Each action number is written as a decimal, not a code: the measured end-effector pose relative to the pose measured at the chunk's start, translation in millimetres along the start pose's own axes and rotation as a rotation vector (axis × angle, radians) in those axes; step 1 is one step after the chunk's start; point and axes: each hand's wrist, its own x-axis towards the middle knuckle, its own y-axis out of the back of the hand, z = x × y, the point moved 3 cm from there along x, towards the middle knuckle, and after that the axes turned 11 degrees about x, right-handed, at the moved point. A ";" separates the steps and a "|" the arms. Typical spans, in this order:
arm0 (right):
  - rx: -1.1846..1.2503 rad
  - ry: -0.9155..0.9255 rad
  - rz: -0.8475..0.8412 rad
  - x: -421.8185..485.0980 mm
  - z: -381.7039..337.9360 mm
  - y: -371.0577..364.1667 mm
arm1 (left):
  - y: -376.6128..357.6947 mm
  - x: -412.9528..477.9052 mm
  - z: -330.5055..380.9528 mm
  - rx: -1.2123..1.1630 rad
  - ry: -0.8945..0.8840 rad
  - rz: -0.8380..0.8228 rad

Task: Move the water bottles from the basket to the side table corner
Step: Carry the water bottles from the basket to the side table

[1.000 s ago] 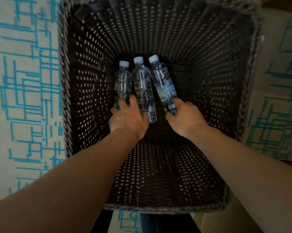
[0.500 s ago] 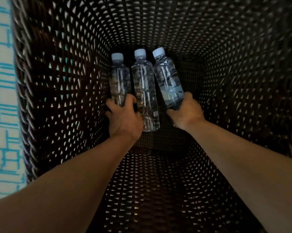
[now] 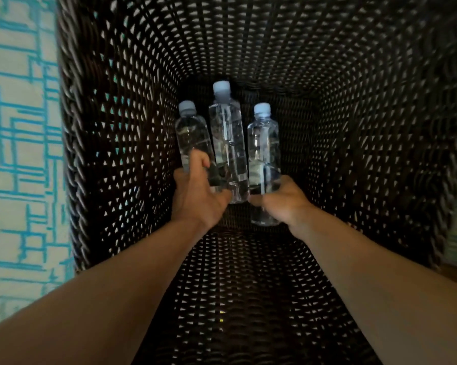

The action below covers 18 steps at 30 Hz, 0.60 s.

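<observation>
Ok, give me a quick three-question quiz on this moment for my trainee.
1. How many water bottles are inside the basket?
2. True or false: the right hand holds nothing.
3. Whose cap reaches farthest from the hands? A) left bottle B) middle bottle C) right bottle

Key: 1. Three. 2. False: its grip is on the right bottle, and the left hand grips the left bottle. 3. B.
</observation>
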 end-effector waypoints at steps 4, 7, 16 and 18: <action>0.123 -0.085 -0.044 -20.8 11.7 3.8 | 9.4 -13.5 4.6 -0.292 0.222 -0.086; 0.166 -0.117 -0.083 -39.7 12.2 11.1 | 25.8 -24.4 10.6 -0.401 0.358 -0.190; 0.363 -0.066 -0.215 -137.5 -25.7 49.5 | 106.4 -75.4 51.4 -0.430 0.460 -0.353; 0.450 -0.062 -0.241 -162.5 -36.9 56.4 | 126.5 -89.1 66.9 -0.430 0.387 -0.399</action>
